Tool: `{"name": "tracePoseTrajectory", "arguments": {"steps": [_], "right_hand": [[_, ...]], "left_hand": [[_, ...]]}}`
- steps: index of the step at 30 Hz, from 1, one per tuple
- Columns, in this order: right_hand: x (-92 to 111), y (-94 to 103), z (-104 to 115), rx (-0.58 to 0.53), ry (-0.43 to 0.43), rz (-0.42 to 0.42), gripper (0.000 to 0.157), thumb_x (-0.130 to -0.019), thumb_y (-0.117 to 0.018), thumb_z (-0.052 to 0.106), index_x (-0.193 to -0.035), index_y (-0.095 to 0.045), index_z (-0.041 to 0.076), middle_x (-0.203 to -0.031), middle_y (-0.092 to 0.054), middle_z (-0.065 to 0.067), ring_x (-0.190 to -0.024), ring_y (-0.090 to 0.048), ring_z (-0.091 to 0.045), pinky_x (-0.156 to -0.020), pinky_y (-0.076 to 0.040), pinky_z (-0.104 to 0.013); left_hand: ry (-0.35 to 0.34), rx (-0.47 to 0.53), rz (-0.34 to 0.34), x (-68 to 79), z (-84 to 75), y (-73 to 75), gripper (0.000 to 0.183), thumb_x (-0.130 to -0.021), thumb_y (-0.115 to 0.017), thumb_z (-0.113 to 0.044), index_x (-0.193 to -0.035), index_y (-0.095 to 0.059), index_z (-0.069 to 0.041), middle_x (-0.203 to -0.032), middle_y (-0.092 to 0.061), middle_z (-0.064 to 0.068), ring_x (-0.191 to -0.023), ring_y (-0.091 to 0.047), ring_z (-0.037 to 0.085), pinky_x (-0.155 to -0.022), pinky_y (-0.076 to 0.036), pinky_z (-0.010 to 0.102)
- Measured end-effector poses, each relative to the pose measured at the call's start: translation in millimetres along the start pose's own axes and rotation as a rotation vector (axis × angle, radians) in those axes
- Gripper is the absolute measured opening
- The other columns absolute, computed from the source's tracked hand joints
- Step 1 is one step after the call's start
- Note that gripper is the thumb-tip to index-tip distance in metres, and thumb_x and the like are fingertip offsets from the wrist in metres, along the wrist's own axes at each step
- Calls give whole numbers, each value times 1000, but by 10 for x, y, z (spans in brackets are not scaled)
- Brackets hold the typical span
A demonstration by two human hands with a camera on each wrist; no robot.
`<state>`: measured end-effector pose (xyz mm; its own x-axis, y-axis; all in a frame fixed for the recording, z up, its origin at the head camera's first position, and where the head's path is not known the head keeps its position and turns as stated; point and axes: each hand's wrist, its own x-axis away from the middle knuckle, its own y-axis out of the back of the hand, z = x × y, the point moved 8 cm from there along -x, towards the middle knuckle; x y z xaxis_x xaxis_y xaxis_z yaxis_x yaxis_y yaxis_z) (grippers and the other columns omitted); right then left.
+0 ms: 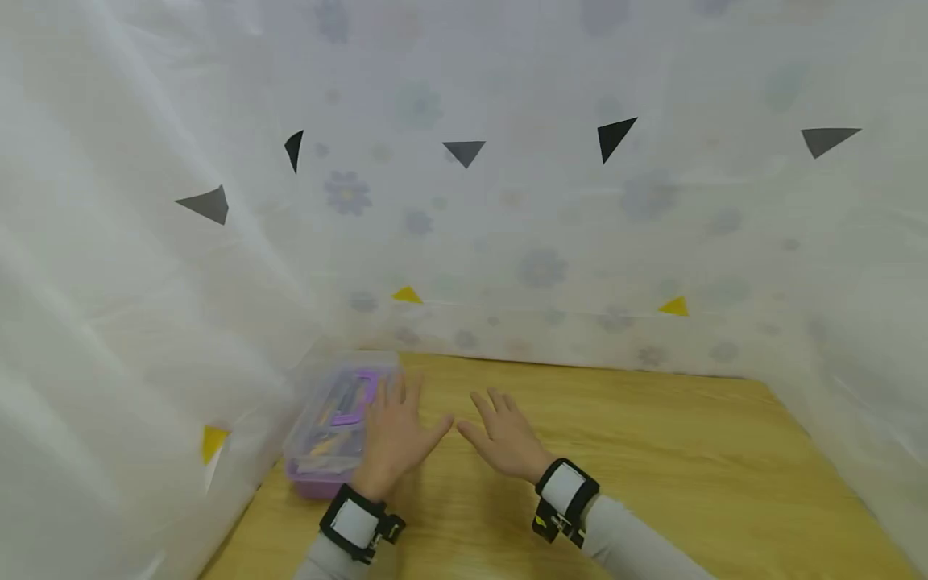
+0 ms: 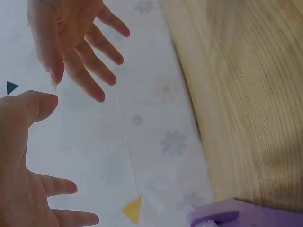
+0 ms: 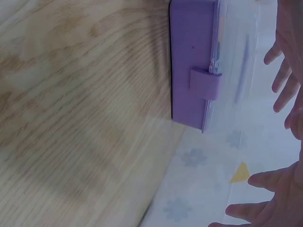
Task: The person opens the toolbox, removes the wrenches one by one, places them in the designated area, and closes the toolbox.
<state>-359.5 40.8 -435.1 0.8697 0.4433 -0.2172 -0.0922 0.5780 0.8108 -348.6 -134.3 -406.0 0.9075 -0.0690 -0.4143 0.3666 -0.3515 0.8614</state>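
A case with a purple base and clear lid (image 1: 309,439) stands at the left of the table, a purple handle (image 1: 350,420) on its top. Through the lid, slim orange and dark items show, too blurred to name. My left hand (image 1: 395,441) is spread in the air, overlapping the case's right side in the head view. To its right hovers my right hand (image 1: 509,441), fingers extended and holding nothing. Both thumbs point toward each other, their tips close together. In the right wrist view, a purple latch (image 3: 205,84) sits on the case's side.
The wood-grain table (image 1: 652,467) stretches out to the right of the hands. Pale flower-patterned sheeting (image 1: 544,225) hangs behind it and along both sides, bearing black, grey and yellow triangles. Each wrist wears a strapped band (image 1: 569,491).
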Motion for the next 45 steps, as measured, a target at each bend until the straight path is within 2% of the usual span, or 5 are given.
{"name": "tracePoseTrajectory", "arguments": {"steps": [8,20,27,39,45], "right_hand": [[-181,-344,147,-109,31,24,79,-109,-38,60,-164,-30,3,-166,-22,-34,-153,-20,-56,-118,-24,-74],[-309,-813,363,-304,-11,21,75,-112,-39,49,-163,-24,-4,-165,-19,-39,-153,-20,-55,-121,-24,-69],[-297,-992,434,-450,-45,-19,86,-110,-44,53,-164,-14,-7,-166,-16,-38,-154,-17,-54,-122,-20,-69],[-360,-1139,780,-788,22,-74,84,-110,-54,35,-164,-4,-7,-168,-17,-32,-155,-21,-49,-124,-22,-63],[-404,-1277,770,-872,-205,-24,103,-104,-59,51,-165,3,-3,-170,-9,-33,-158,-14,-47,-127,-14,-60]], "left_hand": [[76,37,-24,69,335,149,93,-93,-65,-65,-161,-39,-6,-161,-38,32,-148,-27,62,-108,-27,84],[296,31,-36,280,1044,359,93,-95,-61,-67,-156,-42,0,-149,-45,35,-137,-40,57,-108,-35,73],[361,60,30,421,1365,379,98,-98,-57,-68,-159,-33,5,-152,-41,39,-138,-41,57,-111,-35,71],[435,340,127,614,1732,213,103,-97,-58,-69,-164,-24,2,-163,-30,34,-149,-32,53,-121,-27,65],[422,460,95,614,1773,180,100,-96,-66,-62,-165,-25,-2,-167,-28,30,-154,-26,49,-124,-22,62]]}}
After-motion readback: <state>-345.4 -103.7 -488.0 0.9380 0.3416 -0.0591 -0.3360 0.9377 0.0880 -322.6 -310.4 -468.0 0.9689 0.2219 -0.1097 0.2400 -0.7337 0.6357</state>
